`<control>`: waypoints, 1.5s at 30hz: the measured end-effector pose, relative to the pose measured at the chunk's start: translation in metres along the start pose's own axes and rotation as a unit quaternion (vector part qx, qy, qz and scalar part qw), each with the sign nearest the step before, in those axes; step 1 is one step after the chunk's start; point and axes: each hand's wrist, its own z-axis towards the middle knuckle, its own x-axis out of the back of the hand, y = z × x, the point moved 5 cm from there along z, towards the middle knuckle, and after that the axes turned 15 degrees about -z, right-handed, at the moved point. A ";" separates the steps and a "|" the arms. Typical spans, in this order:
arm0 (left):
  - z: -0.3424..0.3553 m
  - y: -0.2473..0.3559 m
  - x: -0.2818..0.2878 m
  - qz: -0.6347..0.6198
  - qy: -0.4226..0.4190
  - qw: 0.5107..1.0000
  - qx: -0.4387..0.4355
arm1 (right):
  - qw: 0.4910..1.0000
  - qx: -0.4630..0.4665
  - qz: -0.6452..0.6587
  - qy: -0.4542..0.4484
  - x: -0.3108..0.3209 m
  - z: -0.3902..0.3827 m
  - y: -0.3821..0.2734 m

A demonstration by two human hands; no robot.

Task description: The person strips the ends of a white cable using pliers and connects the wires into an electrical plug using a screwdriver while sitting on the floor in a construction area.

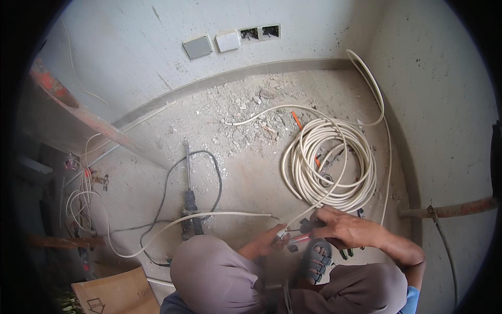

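Observation:
My left hand [267, 242] is closed around the end of a cream cable [308, 210], which runs up to the large coil [340, 162] on the floor. Opposite it, my right hand [348, 228] has its fingers bent around a dark-handled tool [308, 225]. A thin shaft from that tool points toward the cable end in my left hand. Just below lies a red strip-like piece [300, 238], partly hidden by my fingers. Another cable's stripped end [272, 215] lies just above my left hand. My sandalled foot [317, 261] rests beneath my hands.
A power hammer [189, 206] with a long bit and dark cord lies left of centre. Rubble [256, 104] covers the floor by the wall. A rusty pole [89, 118] slants at left, above cardboard [117, 293]. Wall boxes [197, 47] and open sockets [260, 33] are at the back.

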 end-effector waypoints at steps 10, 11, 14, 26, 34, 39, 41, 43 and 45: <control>0.005 0.007 0.009 -0.151 -0.072 0.986 0.023 | 0.998 0.000 0.001 -0.067 -0.004 -0.001 -0.009; 0.007 0.007 0.017 -0.147 -0.068 0.987 0.020 | 0.996 0.081 0.023 -0.033 -0.005 0.003 -0.014; 0.014 0.011 0.006 -0.141 -0.075 0.987 0.032 | 0.997 -0.080 0.006 -0.006 -0.006 0.001 -0.017; -0.003 0.035 -0.032 -0.093 -0.083 0.992 0.010 | 0.975 -0.210 -0.035 -0.057 -0.012 0.006 -0.002; -0.006 0.036 -0.030 -0.085 -0.076 0.993 0.015 | 0.991 -0.017 0.057 0.120 0.016 0.014 -0.030; -0.004 0.028 -0.024 -0.085 -0.079 0.993 0.025 | 0.997 -0.047 -0.053 -0.039 -0.013 0.017 -0.013; -0.001 0.026 -0.016 -0.087 -0.081 0.993 0.027 | 0.994 0.112 0.005 0.022 0.008 0.021 -0.039; -0.001 0.024 -0.004 -0.089 -0.081 0.992 0.028 | 1.000 0.003 0.008 -0.011 -0.001 0.019 -0.032; 0.008 0.021 0.006 -0.085 -0.084 0.992 0.043 | 0.991 -0.111 -0.035 -0.061 -0.017 0.010 -0.016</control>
